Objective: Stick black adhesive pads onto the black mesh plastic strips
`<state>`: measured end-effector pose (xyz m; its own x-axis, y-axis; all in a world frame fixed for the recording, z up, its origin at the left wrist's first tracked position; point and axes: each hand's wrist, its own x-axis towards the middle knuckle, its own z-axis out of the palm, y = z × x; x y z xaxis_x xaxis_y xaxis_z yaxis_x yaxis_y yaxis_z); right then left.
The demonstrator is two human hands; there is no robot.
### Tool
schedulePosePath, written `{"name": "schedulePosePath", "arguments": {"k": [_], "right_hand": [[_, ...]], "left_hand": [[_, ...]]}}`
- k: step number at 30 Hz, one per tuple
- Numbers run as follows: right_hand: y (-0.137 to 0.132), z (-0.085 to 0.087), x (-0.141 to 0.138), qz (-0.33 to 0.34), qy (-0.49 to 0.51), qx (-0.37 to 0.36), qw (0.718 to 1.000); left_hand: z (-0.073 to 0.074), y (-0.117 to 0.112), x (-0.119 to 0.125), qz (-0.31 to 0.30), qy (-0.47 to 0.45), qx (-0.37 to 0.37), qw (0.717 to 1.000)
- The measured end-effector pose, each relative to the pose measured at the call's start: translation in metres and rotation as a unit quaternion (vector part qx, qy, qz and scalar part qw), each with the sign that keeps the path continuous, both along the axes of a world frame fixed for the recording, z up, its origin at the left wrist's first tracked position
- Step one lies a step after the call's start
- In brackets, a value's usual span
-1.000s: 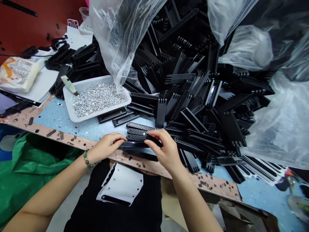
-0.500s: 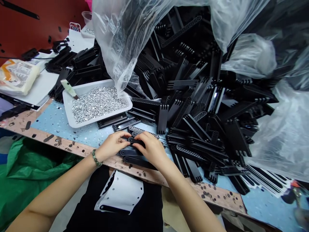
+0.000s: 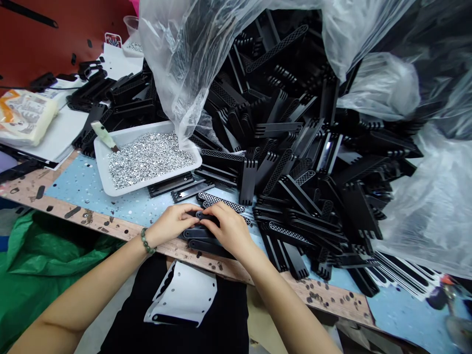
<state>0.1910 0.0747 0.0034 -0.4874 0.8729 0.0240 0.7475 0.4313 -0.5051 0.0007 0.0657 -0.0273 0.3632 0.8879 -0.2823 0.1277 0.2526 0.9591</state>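
My left hand (image 3: pixel 172 224), with a green bead bracelet at the wrist, and my right hand (image 3: pixel 229 227) meet over a small stack of flat black plastic strips (image 3: pixel 201 239) at the table's near edge. Both hands curl their fingers onto the top strip, pinching it from either end. Two strips with perforated mesh faces (image 3: pixel 221 201) lie just beyond my fingers. A huge heap of black comb-ended plastic parts (image 3: pixel 302 147) spills from a clear plastic bag (image 3: pixel 184 54) right behind.
A white tray (image 3: pixel 103 183) full of small silver bits stands at the left, a pale-handled tool (image 3: pixel 104 135) resting in it. Papers and more black parts lie at far left. A green bag (image 3: pixel 40 265) hangs below the table edge. Clear plastic sheeting (image 3: pixel 435 206) covers the right.
My right hand has slid left along the strips toward my left hand, and both have closed in on the top strip. The view has shifted down slightly.
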Motion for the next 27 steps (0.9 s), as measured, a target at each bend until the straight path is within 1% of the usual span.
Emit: {"name": "schedulePosePath", "arguments": {"k": [3,6,8,9,10,12,15,18,20,23,25,27], "right_hand": [[-0.001,0.001,-0.005,0.002,-0.034,0.012,0.999],[-0.003,0.004,-0.007,-0.004,-0.093,0.049,0.994],[-0.006,0.008,-0.002,-0.026,-0.127,0.070,0.989],[-0.007,0.010,0.003,-0.044,-0.132,0.069,0.988],[-0.008,0.011,0.009,-0.062,-0.124,0.055,0.989],[-0.010,0.012,0.024,-0.091,-0.075,0.000,0.993],[-0.011,0.010,0.042,-0.096,0.019,-0.071,0.993],[-0.010,0.009,0.048,-0.092,0.079,-0.104,0.987],[-0.008,0.010,0.047,-0.099,0.099,-0.123,0.982],[-0.006,0.011,0.044,-0.112,0.080,-0.109,0.984],[-0.005,0.011,0.043,-0.108,0.057,-0.084,0.989],[-0.004,0.012,0.043,-0.101,0.048,-0.077,0.991]], "left_hand": [[0.002,0.002,0.003,-0.004,-0.004,-0.009,1.000],[0.001,0.004,0.009,0.018,0.000,0.000,1.000],[0.000,0.003,0.013,0.035,0.020,0.018,0.999],[0.000,0.003,0.014,0.041,0.026,0.024,0.999],[0.000,0.002,0.015,0.045,0.029,0.028,0.998],[0.000,0.000,0.015,0.055,0.028,0.036,0.997],[0.001,-0.002,0.014,0.053,0.065,0.069,0.994],[0.002,-0.003,0.014,0.038,0.114,0.104,0.987],[0.003,-0.004,0.014,0.027,0.127,0.121,0.984],[0.004,-0.006,0.014,0.020,0.125,0.141,0.982],[0.004,-0.007,0.013,0.016,0.119,0.144,0.982],[0.003,-0.008,0.013,0.011,0.117,0.144,0.983]]}}
